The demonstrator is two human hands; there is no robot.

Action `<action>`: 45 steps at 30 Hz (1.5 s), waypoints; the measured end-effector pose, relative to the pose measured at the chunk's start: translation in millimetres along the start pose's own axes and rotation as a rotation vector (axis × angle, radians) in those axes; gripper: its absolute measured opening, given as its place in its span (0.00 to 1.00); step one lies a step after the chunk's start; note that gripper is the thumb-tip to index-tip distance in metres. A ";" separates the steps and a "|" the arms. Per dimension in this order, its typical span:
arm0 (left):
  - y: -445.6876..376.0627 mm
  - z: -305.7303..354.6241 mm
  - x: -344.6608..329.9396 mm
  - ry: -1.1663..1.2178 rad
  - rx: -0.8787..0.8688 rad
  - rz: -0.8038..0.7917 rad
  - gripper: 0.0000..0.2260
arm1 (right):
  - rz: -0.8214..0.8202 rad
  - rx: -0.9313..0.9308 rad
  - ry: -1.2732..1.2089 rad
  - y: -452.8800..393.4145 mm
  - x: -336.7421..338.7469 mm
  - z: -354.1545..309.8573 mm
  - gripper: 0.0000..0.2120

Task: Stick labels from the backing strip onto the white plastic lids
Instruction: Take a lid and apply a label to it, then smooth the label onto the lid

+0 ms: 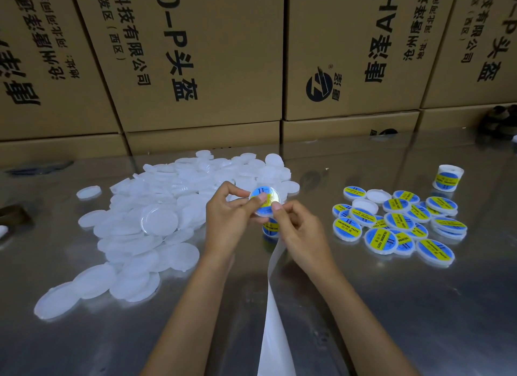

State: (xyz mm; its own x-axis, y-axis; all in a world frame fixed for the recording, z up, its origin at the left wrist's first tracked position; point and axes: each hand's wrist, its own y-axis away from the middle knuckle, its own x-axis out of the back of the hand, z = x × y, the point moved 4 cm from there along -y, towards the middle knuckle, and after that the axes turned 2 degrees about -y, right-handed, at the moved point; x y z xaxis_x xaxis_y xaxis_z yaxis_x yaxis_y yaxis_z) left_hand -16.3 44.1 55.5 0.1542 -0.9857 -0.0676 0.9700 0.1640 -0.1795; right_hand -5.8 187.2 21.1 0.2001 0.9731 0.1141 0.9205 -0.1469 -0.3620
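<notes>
Thumbs matter now: we pinch the lid (264, 205) between left hand (229, 221) and right hand (300, 230), above tabletop (391, 305) centre, pressing its label (263, 198) outward (bare pile (156, 216) at nine o'clock).

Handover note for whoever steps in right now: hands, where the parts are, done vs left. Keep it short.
Left hand: grips the lid in work mid-air; thumb presses its blue-yellow label.
Right hand: thumb at the lid's lower edge, fingers curled round the backing strip, which trails toward the near edge; another label shows just below the lid.
Done: labelled lids heaped on the right of the metal table.
Left: big pile of blank lids on the left; label roll stands behind the done heap.
</notes>
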 end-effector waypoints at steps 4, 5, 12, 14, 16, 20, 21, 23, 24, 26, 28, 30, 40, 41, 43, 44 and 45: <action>1.8 0.3 -4.8 0.009 -0.004 -0.048 0.12 | 0.030 -0.018 -0.054 -1.6 4.2 -2.0 0.18; 1.8 0.5 -5.2 0.005 -0.004 -0.050 0.11 | 0.028 -0.024 -0.070 -1.8 4.6 -2.6 0.18; 0.4 -0.7 -5.8 -0.053 -0.006 -0.083 0.11 | -0.053 -0.122 -0.159 -2.4 5.9 0.5 0.18; -0.4 -2.2 -5.8 -0.066 -0.005 -0.097 0.11 | -0.074 -0.191 -0.180 -3.0 8.0 1.8 0.16; -1.3 -4.6 -6.2 -0.064 0.023 -0.120 0.10 | -0.111 -0.290 -0.207 -3.6 9.1 3.3 0.17; -0.9 -9.2 -9.4 0.007 0.099 -0.193 0.05 | -0.156 -0.417 -0.209 -2.6 10.1 5.2 0.21; -1.3 -10.2 -9.7 0.021 0.114 -0.206 0.06 | -0.145 -0.413 -0.211 -2.8 10.8 5.7 0.22; -2.4 -11.7 -10.1 0.018 0.114 -0.255 0.10 | -0.113 -0.397 -0.211 -3.6 12.1 6.8 0.22; -2.1 -12.1 -11.2 0.003 0.104 -0.293 0.13 | -0.095 -0.396 -0.219 -3.9 12.9 7.4 0.21; 0.0 -14.3 -15.5 -0.019 0.087 -0.358 0.19 | -0.038 -0.407 -0.263 -5.7 16.2 9.1 0.21; 1.1 -17.4 -18.7 -0.020 0.075 -0.330 0.20 | 0.062 -0.415 -0.314 -9.6 24.1 11.8 0.20; -1.6 -19.7 -17.0 -0.025 0.079 -0.233 0.17 | 0.179 -0.432 -0.381 -14.0 35.3 17.2 0.19; -17.1 -43.6 12.3 -0.119 0.262 0.088 0.09 | 0.521 -0.587 -1.098 -17.5 71.1 50.9 0.16; -17.4 -44.6 12.0 -0.118 0.263 0.080 0.09 | 0.530 -0.585 -1.109 -17.7 71.8 51.6 0.16; -17.9 -46.0 11.1 -0.122 0.257 0.064 0.08 | 0.538 -0.584 -1.106 -17.9 72.5 52.5 0.15; -18.3 -46.4 10.9 -0.129 0.256 0.061 0.08 | 0.538 -0.586 -1.099 -17.9 72.3 52.5 0.14; -18.8 -46.9 11.0 -0.140 0.256 0.061 0.08 | 0.536 -0.588 -1.093 -18.0 72.0 52.2 0.13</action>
State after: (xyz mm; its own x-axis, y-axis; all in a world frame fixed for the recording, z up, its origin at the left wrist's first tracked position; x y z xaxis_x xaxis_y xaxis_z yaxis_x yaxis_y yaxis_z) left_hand -41.6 31.9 12.1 0.2209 -0.9729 0.0684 0.9712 0.2259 0.0753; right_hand -25.5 269.2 -12.5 0.4634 0.3746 -0.8031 0.8751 -0.3357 0.3484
